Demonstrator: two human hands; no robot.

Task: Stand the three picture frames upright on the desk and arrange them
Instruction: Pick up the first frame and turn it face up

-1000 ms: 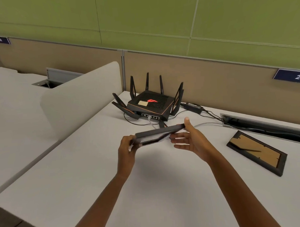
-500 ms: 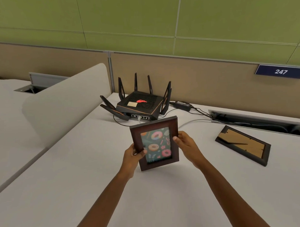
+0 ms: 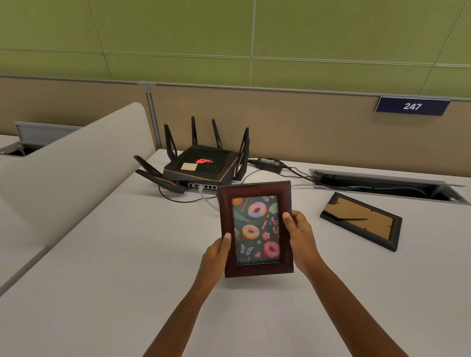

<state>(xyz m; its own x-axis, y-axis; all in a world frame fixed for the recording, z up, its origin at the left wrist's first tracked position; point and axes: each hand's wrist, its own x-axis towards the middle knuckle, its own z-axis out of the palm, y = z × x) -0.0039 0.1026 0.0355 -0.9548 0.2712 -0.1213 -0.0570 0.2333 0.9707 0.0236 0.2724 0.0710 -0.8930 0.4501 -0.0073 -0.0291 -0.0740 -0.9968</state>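
A dark red-brown picture frame (image 3: pixel 254 189) with a doughnut print stands upright in portrait, its picture facing me, at the middle of the white desk (image 3: pixel 125 275). My left hand (image 3: pixel 215 255) grips its left edge and my right hand (image 3: pixel 300 236) grips its right edge, thumbs on the front. Whether its bottom edge touches the desk I cannot tell. A second, black frame (image 3: pixel 361 223) lies face down to the right, its cardboard back and folded stand showing. A third frame is not in view.
A black router (image 3: pixel 202 166) with several antennas sits behind the held frame, its cables and power brick (image 3: pixel 270 161) trailing right into an open cable tray (image 3: pixel 386 185). A curved beige divider (image 3: pixel 76 168) runs along the desk's left side. A tan partition backs the desk.
The frame went from flat and edge-on between my hands to upright with its picture facing me. It has then straightened a little and come nearer.
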